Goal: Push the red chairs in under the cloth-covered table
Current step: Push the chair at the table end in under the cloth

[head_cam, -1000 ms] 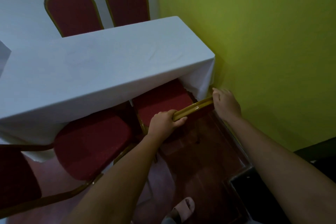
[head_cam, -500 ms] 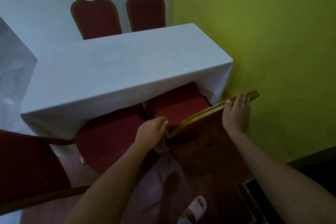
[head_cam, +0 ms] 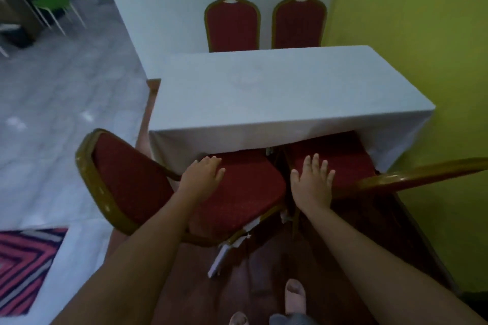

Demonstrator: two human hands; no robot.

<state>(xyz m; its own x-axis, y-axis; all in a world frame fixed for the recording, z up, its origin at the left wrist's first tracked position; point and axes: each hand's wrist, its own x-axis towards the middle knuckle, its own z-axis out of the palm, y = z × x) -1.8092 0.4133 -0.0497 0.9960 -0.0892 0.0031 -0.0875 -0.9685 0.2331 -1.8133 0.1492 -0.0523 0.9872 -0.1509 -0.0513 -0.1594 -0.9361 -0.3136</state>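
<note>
as the left hand and right hand spread flat-fingered over two red chairs nosed under the cloth-covered table, two more chairs stand beyond it.

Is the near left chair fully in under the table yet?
The near left chair is partly in: only its seat's far edge lies under the tablecloth; its backrest sticks out.

Our left hand lies flat, fingers straight, on the seat of one red chair, whose back stands to that hand's left. Our right hand, fingers spread, is over the seat of the second red chair. Just beyond both hands' fingertips hangs the cloth-covered table.
</note>
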